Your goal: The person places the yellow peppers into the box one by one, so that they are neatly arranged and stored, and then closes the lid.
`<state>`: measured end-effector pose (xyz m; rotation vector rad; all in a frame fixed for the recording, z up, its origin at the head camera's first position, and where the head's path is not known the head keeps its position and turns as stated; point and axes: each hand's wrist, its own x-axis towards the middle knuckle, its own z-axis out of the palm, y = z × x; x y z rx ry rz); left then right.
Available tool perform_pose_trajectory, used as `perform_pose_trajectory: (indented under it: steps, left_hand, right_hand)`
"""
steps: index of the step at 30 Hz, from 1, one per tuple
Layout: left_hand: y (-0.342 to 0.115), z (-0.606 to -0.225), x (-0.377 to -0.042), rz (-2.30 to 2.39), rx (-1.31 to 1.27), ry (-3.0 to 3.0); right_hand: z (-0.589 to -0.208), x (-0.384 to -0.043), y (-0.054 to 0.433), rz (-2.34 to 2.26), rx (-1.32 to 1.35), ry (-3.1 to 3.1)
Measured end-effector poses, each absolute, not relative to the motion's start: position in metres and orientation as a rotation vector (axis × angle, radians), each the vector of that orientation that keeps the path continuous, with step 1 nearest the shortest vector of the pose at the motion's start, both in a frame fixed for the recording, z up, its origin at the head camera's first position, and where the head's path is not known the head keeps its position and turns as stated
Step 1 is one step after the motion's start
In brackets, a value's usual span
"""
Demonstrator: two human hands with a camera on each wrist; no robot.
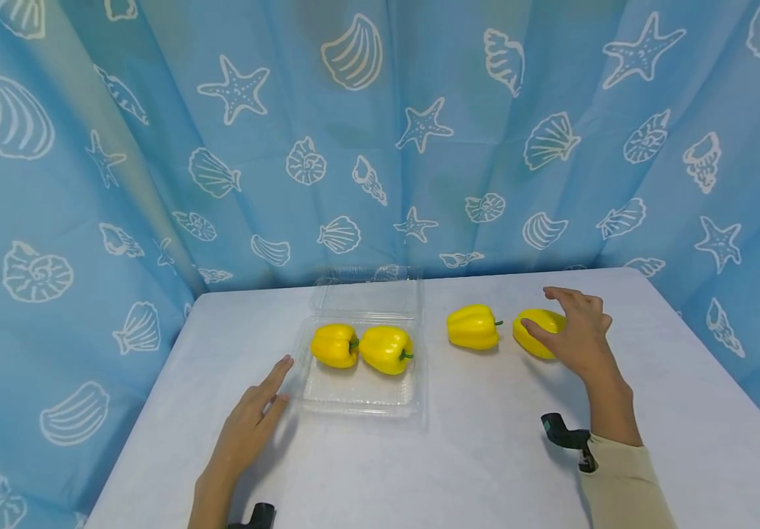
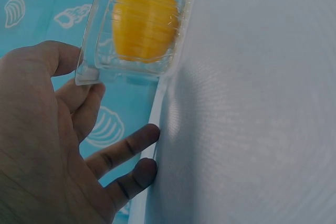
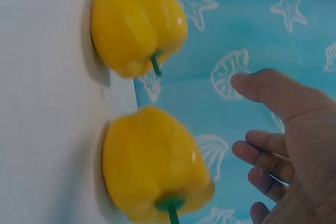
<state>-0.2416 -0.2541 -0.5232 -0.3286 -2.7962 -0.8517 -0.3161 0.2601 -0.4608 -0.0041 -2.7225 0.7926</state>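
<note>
A clear plastic clamshell box [image 1: 360,400] lies with its lid folded back, holding two yellow bell peppers, a left one [image 1: 334,345] and a right one [image 1: 386,350]. My left hand [image 1: 248,422] is at the box's left side, fingers extended; in the left wrist view its thumb and a finger are right at the box's corner [image 2: 86,74]. To the right of the box, a yellow bell pepper [image 1: 473,328] lies on the table. Another bell pepper [image 1: 531,332] lies farther right, partly hidden by my right hand [image 1: 581,330], whose thumb and fingers are spread above it, apart from it.
A white cloth covers the table [image 1: 472,455]. The clear lid [image 1: 367,294] extends toward the table's back edge. Behind and at the sides hangs a blue curtain [image 1: 380,147] with white shell and starfish prints. A black device [image 1: 568,437] sits at the right wrist.
</note>
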Motion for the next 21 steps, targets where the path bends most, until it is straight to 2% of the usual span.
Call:
perform_pose_trajectory:
  steps: [21]
  left_hand:
    - [-0.253,-0.523,-0.240,-0.865,-0.326,-2.796]
  right_hand:
    - [-0.466,-0.314,0.281,0.824,-0.115,-2.816]
